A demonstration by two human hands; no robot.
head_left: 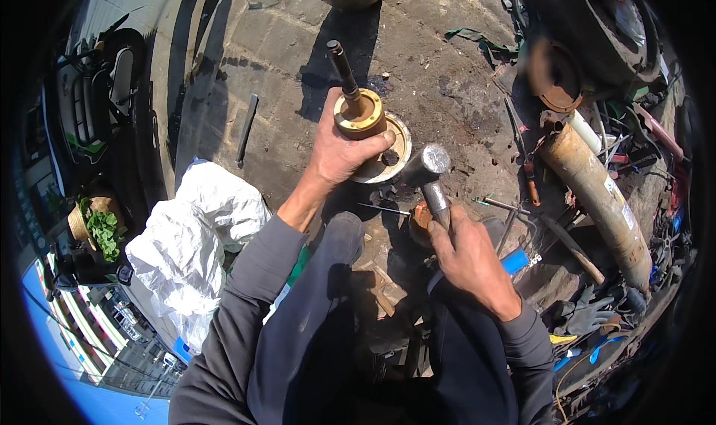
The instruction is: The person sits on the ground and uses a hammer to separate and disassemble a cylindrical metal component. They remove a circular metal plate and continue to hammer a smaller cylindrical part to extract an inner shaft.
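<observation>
Dark trousers (294, 343) and grey sleeves (253, 294) occupy the foreground, nearest the camera. At far left, green leaves (106, 235) sit against a woven straw item (77, 222). Next, a crumpled white sheet (183, 238) lies beside the left sleeve. Beyond it, a flat dark bar (247, 130) lies on the ground (280, 74).

Left of centre, the left hand (339, 150) grips a cylindrical metal part (361, 126), thumb across its near side; the other fingers are largely hidden. The part bears a yellow-metal ring on top, and its dark shaft (343, 68) points up, leaning left. A pale round disc (404, 164) shows behind; contact between the two cannot be determined.

Right of centre, the right hand (473, 261) is clenched around the handle of a hammer (427, 164), its head near the disc. Further right lie an orange-handled tool (532, 188), a rusty tube (597, 201) and grey gloves (585, 314).
</observation>
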